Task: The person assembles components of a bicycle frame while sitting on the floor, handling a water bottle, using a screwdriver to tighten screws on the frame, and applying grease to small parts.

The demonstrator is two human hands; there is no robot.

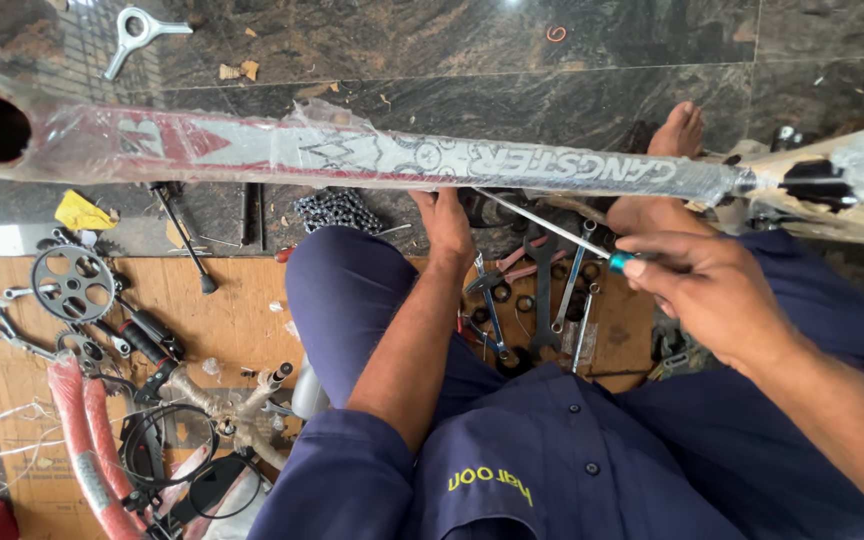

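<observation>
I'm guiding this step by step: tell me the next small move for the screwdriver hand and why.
Probably slide the screwdriver tip further under the plastic wrap on the frame tube. The right hand holds its blue-tipped handle with the shaft angled up to the tube's underside, while the left hand steadies the tube from below and the wrap is on.

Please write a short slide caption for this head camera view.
Left hand steadies a plastic-wrapped bicycle frame tube; right hand holds a screwdriver.

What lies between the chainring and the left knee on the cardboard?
In the head view, black-handled tools lie on the cardboard between the chainring and the left knee; otherwise bare cardboard.
</observation>
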